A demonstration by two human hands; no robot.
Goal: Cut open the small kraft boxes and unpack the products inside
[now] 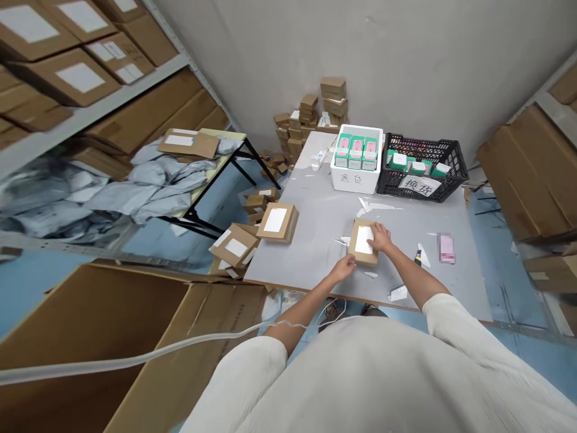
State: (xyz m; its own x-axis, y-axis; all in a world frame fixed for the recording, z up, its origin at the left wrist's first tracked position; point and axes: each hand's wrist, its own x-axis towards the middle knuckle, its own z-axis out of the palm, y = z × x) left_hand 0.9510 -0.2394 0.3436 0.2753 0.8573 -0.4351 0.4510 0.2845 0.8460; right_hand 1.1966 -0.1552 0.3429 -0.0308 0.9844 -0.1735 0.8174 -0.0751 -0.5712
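Observation:
A small brown cardboard box (354,243) with a white label (363,239) lies on the grey table, close to its front edge. My right hand (381,237) grips its right side, the thumb lying over the label and the fingers at the far right corner. At the near left corner, my left hand (343,268) has its fingers closed against the box; its fingertips are partly hidden. Torn white paper scraps (376,206) lie around the box. To the right is a yellow-and-black cutter (418,258).
Another labelled box (277,222) sits at the table's left edge. At the back stand a white foam bin (354,181) and a black crate (453,162), both holding green packages. A large open carton (148,337) and white cable (180,344) are at left.

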